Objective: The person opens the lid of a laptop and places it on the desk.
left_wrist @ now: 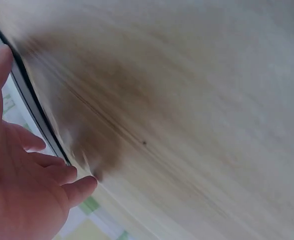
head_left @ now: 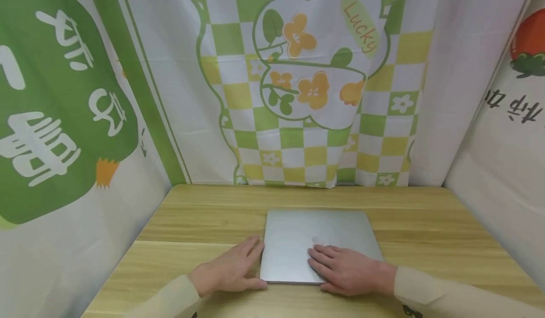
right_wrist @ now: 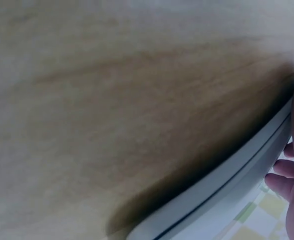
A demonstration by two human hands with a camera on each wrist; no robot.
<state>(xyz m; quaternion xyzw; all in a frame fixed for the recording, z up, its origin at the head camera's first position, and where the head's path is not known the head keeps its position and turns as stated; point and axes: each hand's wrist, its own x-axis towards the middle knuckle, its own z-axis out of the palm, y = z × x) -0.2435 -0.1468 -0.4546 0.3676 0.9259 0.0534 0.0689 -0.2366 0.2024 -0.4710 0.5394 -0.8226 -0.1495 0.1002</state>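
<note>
A closed silver laptop (head_left: pixel 289 247) lies flat on the wooden table in the head view. Along its left edge, the left hand (head_left: pixel 232 268) has its fingers and thumb against the side, relaxed and not curled round it. The right hand (head_left: pixel 351 268) rests on the lid's front right part, fingers extended toward the logo. In the left wrist view the left hand (left_wrist: pixel 27 170) is beside the laptop's dark edge (left_wrist: pixel 32 105), fingers loosely bent. The right wrist view shows the laptop's side (right_wrist: pixel 211 190) with part of the right hand (right_wrist: pixel 289 175) over it.
The wooden table (head_left: pixel 191 223) extends around the laptop. A green and yellow checked curtain (head_left: pixel 306 143) hangs behind it, with printed cloth walls at the left (head_left: pixel 140 181) and right (head_left: pixel 502 166). Small dark objects show at the near edge beneath both sleeves.
</note>
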